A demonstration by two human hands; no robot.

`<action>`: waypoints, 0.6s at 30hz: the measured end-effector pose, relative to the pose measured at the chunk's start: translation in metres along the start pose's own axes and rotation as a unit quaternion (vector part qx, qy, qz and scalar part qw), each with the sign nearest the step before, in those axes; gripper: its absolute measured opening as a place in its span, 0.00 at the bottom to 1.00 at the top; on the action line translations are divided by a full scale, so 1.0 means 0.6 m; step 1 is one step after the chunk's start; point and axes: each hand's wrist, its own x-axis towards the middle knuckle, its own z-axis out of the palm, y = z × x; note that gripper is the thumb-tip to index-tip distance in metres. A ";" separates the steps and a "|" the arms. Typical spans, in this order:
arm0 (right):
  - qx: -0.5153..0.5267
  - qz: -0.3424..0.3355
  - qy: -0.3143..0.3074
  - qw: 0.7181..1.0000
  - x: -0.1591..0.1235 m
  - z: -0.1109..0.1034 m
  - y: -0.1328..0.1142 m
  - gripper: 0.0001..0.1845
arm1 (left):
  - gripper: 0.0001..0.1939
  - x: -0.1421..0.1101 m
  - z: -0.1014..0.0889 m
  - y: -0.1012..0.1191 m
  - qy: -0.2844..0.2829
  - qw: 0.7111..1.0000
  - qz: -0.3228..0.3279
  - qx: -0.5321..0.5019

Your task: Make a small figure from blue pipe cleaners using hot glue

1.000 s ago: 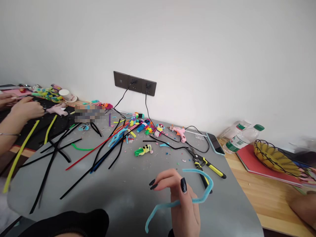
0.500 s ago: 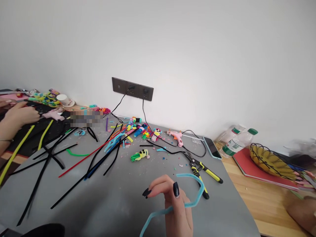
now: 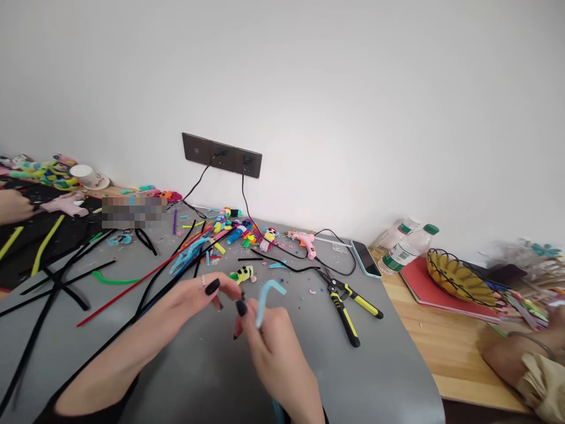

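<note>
My right hand is closed, pinching a light blue pipe cleaner. The bent upper end of the stem sticks up past the thumb, and another length shows below the wrist. My left hand reaches in from the left with fingers apart, its fingertips right beside those of the right hand. No object shows clearly in the left hand. Just behind the hands lies a small yellow, black-spotted pipe cleaner figure, partly covered by the left fingers. Black-and-yellow pliers rest, handles spread, to the right.
Black pipe cleaners and a red one spread over the grey table at left. A pink glue gun, phone, bottles and yellow basket stand beyond. Other people's arms show at left and right.
My left hand has come into view and meets the right hand. The right hand has moved left and up with the pipe cleaner and turned. The view has shifted slightly right.
</note>
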 end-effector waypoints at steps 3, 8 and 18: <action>-0.273 -0.030 -0.068 0.959 0.024 0.014 0.007 0.14 | 0.34 0.027 0.024 -0.005 -0.157 0.976 -0.109 -0.107; -0.341 -0.003 -0.123 0.932 0.042 0.011 0.024 0.10 | 0.27 0.026 0.030 0.005 -0.092 0.969 -0.190 -0.130; 0.205 -0.199 0.078 0.955 -0.045 -0.037 -0.059 0.10 | 0.29 0.027 0.016 -0.061 0.142 0.944 -0.255 -0.154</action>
